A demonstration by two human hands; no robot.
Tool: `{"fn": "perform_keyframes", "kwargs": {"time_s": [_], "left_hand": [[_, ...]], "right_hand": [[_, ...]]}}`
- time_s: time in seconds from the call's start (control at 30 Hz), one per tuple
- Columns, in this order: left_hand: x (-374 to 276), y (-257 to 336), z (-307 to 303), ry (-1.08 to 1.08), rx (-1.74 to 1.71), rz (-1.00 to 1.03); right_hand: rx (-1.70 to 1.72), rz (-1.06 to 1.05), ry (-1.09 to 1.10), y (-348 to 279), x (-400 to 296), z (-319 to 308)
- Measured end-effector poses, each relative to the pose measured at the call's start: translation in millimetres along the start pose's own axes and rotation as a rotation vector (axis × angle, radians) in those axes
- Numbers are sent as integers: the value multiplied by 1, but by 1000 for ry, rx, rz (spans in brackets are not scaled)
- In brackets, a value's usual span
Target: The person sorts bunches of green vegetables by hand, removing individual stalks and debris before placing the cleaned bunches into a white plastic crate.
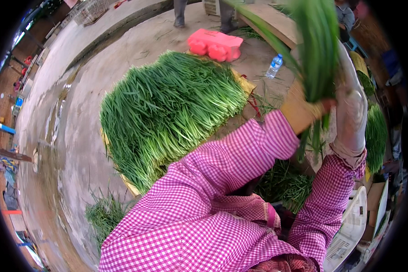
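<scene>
My left hand point(306, 107), in a tan glove with bare fingers showing, grips a bunch of long green leaves, likely garlic chives point(318, 51). The bunch stands up from the hand, blurred, and some leaves hang below it. Beside the bunch, on the right, runs my right hand's long pale plastic glove point(352, 102); its fingers are hidden or blurred behind the leaves. A wide pile of similar greens point(176, 102) lies on yellow sheeting point(243, 81) on the ground to the left, pale stem ends along its edges.
Beyond the pile are a pink moulded container point(216, 44) and a plastic water bottle point(274, 66). A wooden board point(268, 22) is at the top. Loose greens point(105, 214) lie lower left, more point(285, 187) between my arms. A white plastic basket point(348, 227) stands lower right. A person's legs point(180, 13) show above.
</scene>
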State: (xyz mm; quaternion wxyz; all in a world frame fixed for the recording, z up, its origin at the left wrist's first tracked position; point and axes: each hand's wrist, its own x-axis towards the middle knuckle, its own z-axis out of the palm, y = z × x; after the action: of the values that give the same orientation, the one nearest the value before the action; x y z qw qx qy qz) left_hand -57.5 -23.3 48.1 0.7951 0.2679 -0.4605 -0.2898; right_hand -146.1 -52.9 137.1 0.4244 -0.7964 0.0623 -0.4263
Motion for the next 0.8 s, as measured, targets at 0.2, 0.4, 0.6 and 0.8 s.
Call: {"fn": "perform_keyframes", "kwargs": {"time_s": [0.2, 0.4, 0.6, 0.8], "left_hand": [[27, 55, -143, 700, 23, -100], [28, 32, -352, 1023, 426, -303], [29, 27, -510, 1141, 874, -625], [-21, -52, -568, 1236, 1185, -996]], "right_hand": [[-411, 29, 37, 75, -12, 24], [-209, 765, -250, 169, -180, -4], [195, 1276, 102, 177, -297, 0], [401, 1703, 455, 180, -300, 10]]}}
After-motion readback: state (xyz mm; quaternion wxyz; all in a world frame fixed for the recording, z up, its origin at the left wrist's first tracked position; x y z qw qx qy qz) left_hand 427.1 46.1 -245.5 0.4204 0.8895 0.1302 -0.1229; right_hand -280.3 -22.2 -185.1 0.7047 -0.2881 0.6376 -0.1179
